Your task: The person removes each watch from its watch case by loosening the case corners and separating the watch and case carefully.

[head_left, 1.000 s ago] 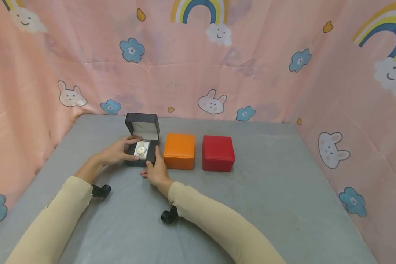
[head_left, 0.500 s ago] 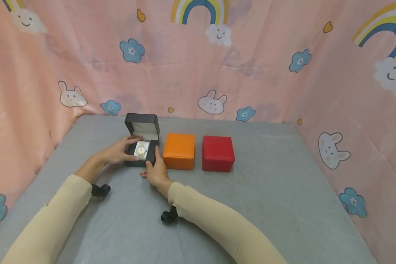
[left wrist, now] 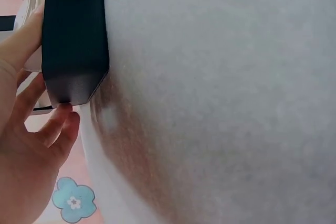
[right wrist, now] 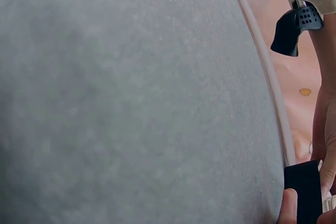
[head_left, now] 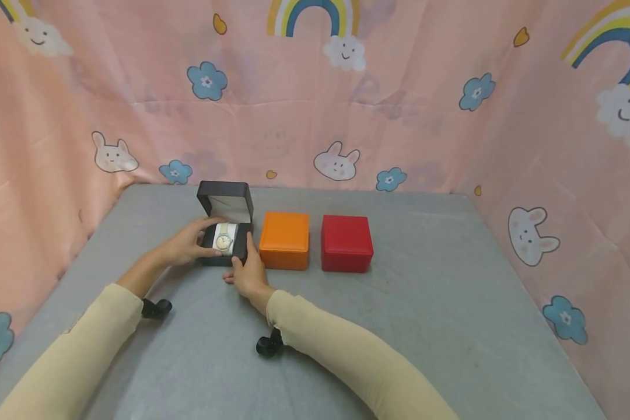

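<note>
A black watch box point(head_left: 224, 189) stands at the back left of the table with its lid raised, showing a pale lining. Inside it sits a watch point(head_left: 223, 242) with a pale dial, wrapped round a white cushion point(head_left: 233, 233). My left hand point(head_left: 184, 245) pinches the cushion with the watch between thumb and index finger; in the left wrist view its other fingers touch the side of the box point(left wrist: 76, 30). Along the box's right side and front corner, my right hand point(head_left: 251, 277) grips the base between thumb and fingers. Some fingertips are hidden.
An orange box point(head_left: 284, 240), closed, stands just right of the right hand. Further right is a closed red box point(head_left: 346, 243). All rest on a grey-covered table point(head_left: 425, 315). A pink printed curtain point(head_left: 273, 116) surrounds the back and sides.
The head view has shifted very slightly and the left forearm has moved a little to the left. Both hands keep their hold, and the boxes stay in place.
</note>
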The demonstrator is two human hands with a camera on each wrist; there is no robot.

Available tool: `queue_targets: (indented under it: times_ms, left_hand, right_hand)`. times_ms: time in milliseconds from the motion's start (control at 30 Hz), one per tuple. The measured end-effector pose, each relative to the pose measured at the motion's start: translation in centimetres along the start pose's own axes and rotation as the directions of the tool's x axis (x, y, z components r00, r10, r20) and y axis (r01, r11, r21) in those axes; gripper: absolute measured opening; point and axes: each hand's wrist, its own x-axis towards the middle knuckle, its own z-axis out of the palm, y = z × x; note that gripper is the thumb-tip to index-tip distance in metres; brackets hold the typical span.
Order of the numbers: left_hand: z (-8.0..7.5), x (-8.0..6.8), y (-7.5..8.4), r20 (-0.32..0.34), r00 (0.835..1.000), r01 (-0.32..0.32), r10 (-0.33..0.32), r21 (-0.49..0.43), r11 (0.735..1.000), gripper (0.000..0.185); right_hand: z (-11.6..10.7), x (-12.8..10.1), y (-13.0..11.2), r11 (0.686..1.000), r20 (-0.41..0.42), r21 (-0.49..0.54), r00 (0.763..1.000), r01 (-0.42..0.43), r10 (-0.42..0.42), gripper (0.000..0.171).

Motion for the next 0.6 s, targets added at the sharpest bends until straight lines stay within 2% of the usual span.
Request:
queue_targets:
  times_ms: [167, 300, 467, 600]
  left_hand:
    - [0.0, -0.2, -0.1, -0.024, 1.0, -0.014, 0.013, -0.049, 0.999, 0.076]
    - [-0.4, -0.2, -0.2, -0.032, 0.999, 0.002, -0.005, -0.098, 0.995, 0.074]
    - [-0.9, -0.2, 0.0, -0.013, 0.999, 0.042, -0.044, -0.097, 0.994, 0.076]
    - [-0.9, -0.2, 0.0, -0.01, 0.999, 0.039, -0.04, -0.093, 0.995, 0.076]
  right_hand:
    - [0.0, -0.1, -0.1, 1.0, -0.01, 0.009, 1.0, 0.006, -0.006, 0.071]
    - [0.1, -0.1, -0.1, 1.0, -0.014, 0.004, 1.0, 0.002, -0.002, 0.071]
    - [0.2, 0.0, 0.0, 1.0, -0.014, -0.001, 1.0, -0.009, 0.009, 0.071]
    - [0.2, -0.2, 0.1, 1.0, -0.019, 0.009, 1.0, -0.01, 0.011, 0.071]
